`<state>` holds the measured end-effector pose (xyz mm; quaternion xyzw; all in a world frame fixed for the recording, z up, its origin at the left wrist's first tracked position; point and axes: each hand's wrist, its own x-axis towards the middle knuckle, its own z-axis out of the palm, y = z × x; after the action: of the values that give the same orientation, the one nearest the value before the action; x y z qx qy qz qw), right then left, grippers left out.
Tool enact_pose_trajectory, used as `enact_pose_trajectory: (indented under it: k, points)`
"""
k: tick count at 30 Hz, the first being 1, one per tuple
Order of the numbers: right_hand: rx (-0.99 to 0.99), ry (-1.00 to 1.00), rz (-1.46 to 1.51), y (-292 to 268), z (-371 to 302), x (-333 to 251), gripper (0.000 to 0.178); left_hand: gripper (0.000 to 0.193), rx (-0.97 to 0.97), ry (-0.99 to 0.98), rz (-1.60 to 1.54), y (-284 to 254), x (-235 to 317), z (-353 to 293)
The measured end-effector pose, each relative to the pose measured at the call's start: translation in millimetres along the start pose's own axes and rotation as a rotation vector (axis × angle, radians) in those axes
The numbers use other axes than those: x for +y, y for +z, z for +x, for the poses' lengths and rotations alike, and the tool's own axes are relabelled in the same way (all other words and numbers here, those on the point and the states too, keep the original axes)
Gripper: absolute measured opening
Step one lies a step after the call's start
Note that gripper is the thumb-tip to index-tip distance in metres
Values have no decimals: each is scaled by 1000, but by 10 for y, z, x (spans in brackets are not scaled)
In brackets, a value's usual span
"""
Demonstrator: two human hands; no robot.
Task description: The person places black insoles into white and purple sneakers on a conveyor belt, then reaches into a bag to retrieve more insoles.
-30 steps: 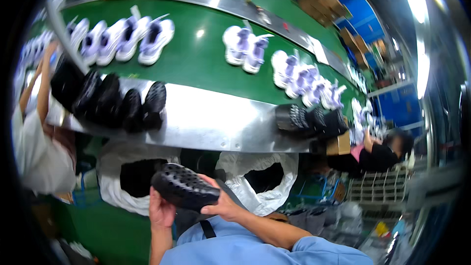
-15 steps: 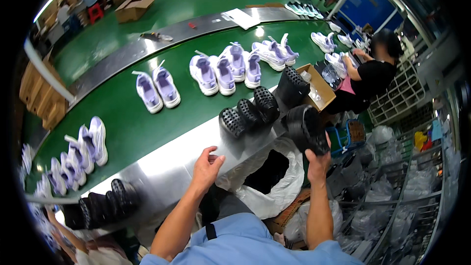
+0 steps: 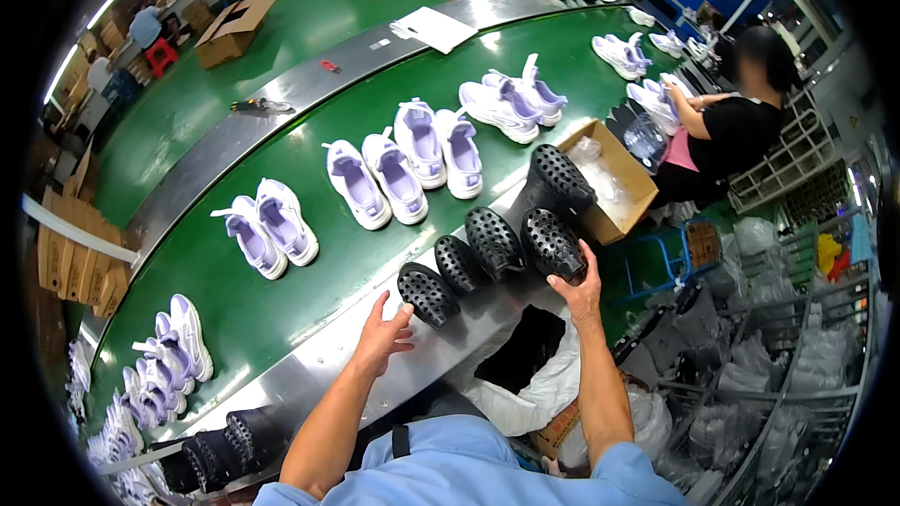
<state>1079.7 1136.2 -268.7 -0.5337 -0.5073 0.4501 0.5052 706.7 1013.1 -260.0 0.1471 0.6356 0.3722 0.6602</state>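
My right hand grips the heel end of a black perforated shoe form, held low over the steel ledge at the right end of a row. Beside it, on the ledge, stand three more black shoe forms, the leftmost form being closest to my left hand. That hand is open and empty, its fingers spread just left of the leftmost form. Behind the held form, a larger black perforated piece leans by a cardboard box.
White and lilac sneakers stand in groups along the green conveyor belt. More black forms sit at the ledge's lower left. Below the ledge hangs a white sack. A co-worker handles sneakers at the right, near wire racks.
My right hand has brought the shoe form leftward from over the sack's right side to the row on the ledge, turning its perforated face up. The view has shifted, and my left hand stays open.
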Motion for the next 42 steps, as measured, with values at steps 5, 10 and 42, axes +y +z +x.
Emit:
enact_pose_trajectory:
  k: [5, 10, 42]
  points:
    - [5, -16, 39, 204, 248, 265, 95, 97, -22, -2, 16, -39, 18, 78]
    - [6, 65, 177, 304, 418, 370, 90, 88, -101, 28, 69, 19, 77, 136]
    - [-340, -182, -597, 1627, 619, -1385, 50, 69, 701, 480, 1426, -2485, 962, 758]
